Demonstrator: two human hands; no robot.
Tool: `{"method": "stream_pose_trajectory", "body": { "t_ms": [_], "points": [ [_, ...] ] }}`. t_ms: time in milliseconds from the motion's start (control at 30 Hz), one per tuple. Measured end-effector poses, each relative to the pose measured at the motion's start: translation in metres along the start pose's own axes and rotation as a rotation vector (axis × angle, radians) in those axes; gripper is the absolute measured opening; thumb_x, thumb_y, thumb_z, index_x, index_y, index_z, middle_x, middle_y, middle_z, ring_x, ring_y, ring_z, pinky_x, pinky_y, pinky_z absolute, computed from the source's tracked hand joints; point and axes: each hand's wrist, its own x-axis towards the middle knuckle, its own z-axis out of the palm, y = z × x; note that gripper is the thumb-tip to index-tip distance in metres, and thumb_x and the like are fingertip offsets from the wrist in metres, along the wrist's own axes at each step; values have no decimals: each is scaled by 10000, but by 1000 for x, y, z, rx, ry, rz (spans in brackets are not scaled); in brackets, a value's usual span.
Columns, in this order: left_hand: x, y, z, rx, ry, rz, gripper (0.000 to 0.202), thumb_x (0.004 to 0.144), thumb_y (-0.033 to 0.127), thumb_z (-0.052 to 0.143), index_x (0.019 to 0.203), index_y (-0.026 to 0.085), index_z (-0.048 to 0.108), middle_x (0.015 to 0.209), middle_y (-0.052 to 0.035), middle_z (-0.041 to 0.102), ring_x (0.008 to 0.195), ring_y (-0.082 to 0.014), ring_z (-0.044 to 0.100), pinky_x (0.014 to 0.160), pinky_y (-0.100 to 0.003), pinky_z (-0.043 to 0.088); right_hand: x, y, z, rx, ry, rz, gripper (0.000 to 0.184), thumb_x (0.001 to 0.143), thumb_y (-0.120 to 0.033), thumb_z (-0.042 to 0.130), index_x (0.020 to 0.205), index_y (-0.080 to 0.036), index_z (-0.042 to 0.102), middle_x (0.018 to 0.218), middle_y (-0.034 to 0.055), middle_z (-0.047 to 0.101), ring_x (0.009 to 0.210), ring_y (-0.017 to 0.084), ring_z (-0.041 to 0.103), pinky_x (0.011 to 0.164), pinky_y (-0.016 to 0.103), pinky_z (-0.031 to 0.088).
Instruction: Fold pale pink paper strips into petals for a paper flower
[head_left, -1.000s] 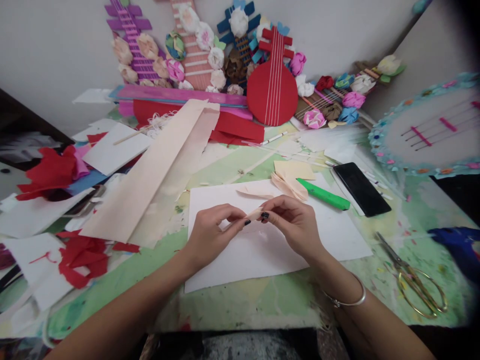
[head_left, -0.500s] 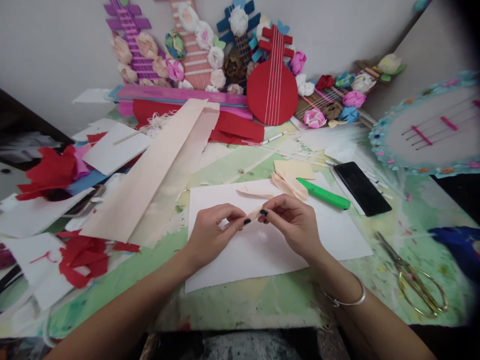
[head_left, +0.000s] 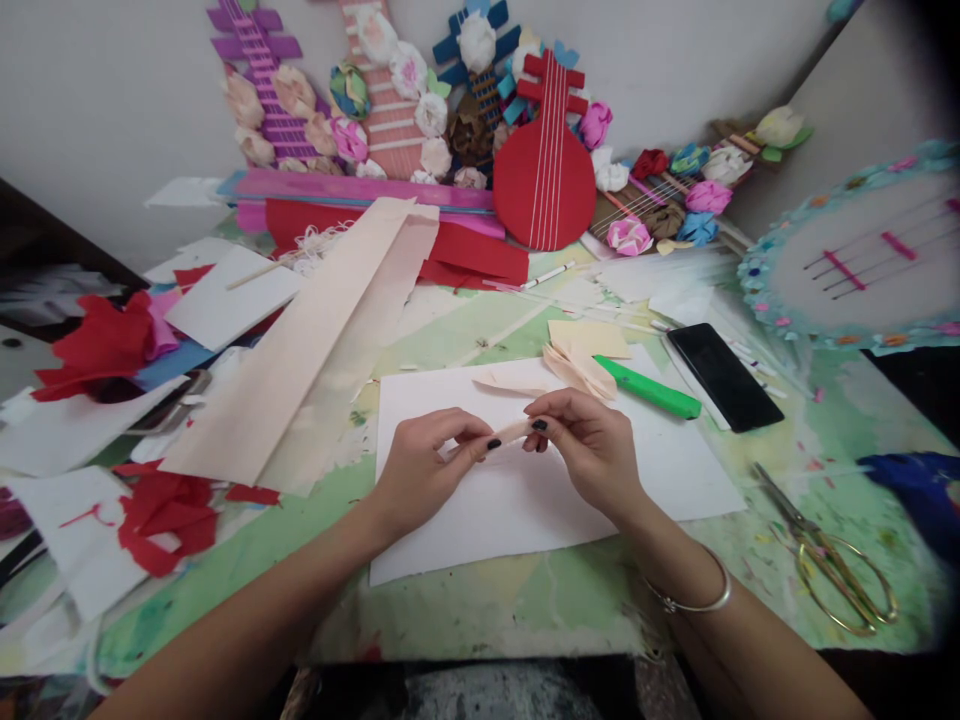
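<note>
My left hand (head_left: pixel 421 468) and my right hand (head_left: pixel 589 442) meet over a white sheet of paper (head_left: pixel 675 470) on the table. Between their fingertips they pinch a small cream paper piece (head_left: pixel 511 432), each hand gripping one end of it. Both hands are closed in a pinch. Just beyond them lie more cream paper pieces (head_left: pixel 581 368) and a green marker (head_left: pixel 649 389). A silver bangle (head_left: pixel 694 598) sits on my right wrist.
A black phone (head_left: pixel 722 377) lies right of the marker and gold scissors (head_left: pixel 825 555) at the right edge. A long cream paper strip (head_left: pixel 315 330) runs left of the sheet, with red paper scraps (head_left: pixel 165 515) nearby. Paper instruments and flowers, among them a red lute (head_left: pixel 545 170), line the wall.
My right fingers have shifted slightly right along the cream piece, showing a little more of it between the hands. Everything else is still.
</note>
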Motion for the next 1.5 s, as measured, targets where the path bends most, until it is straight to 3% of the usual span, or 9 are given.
{"method": "stream_pose_trajectory", "body": {
  "t_ms": [100,200,267,333,400,600,900,1167,1500],
  "points": [
    [0,0,0,7,-8,7,78,838,157,613,772,181,647,681,9,668,644,-127,604,622,-237,445,0,-2,-1,-96,-23,-65,172,919,-224,488,1003,-202,637,728,12,674,649,129,641,637,294,528],
    [-1,0,1,-4,-19,34,63,830,141,621,789,174,655,704,6,678,652,-123,613,628,-229,448,0,-4,0,-128,-105,-111,257,861,-250,599,1115,-219,615,882,36,711,811,165,672,749,323,540],
    [-2,-1,2,-11,-30,61,56,828,134,625,805,170,662,726,2,685,663,-119,619,628,-222,453,0,-4,2,-146,-152,-116,252,816,-245,658,1066,-224,645,885,35,723,821,175,682,758,325,546],
    [-2,-1,3,-20,-31,89,54,830,134,628,819,170,668,746,-1,692,675,-115,628,627,-215,459,1,-4,4,-177,-160,-100,127,818,-231,650,937,-220,693,838,30,729,765,168,686,713,311,551],
    [-2,-2,4,-34,-21,105,47,830,145,639,837,174,675,770,-1,704,693,-112,640,637,-210,471,0,-3,4,-180,-124,-71,80,819,-207,636,849,-207,710,783,29,726,713,159,680,660,293,549],
    [-1,-3,2,-21,102,46,105,783,172,703,884,172,675,801,-4,716,722,-114,661,685,-200,516,1,-1,0,-17,-5,9,120,784,-111,638,838,-190,710,716,3,693,610,116,651,594,248,539],
    [-6,-1,3,-192,265,-25,186,747,149,731,856,182,585,783,13,624,743,-112,635,720,-217,536,0,-2,0,88,81,-39,136,802,-106,638,838,-212,715,732,0,682,653,123,645,619,264,538],
    [-5,-2,2,-283,270,-74,171,731,144,745,802,184,595,754,9,627,737,-132,627,717,-259,532,1,-3,1,98,78,-45,142,803,-109,648,838,-224,723,753,1,690,667,127,650,630,271,546],
    [-2,-2,-1,-311,247,24,103,746,85,716,786,171,678,795,-32,691,789,-161,655,745,-298,538,1,-4,1,109,130,-49,116,791,-124,664,826,-215,727,748,5,691,646,127,644,611,275,548]
  ]
}}
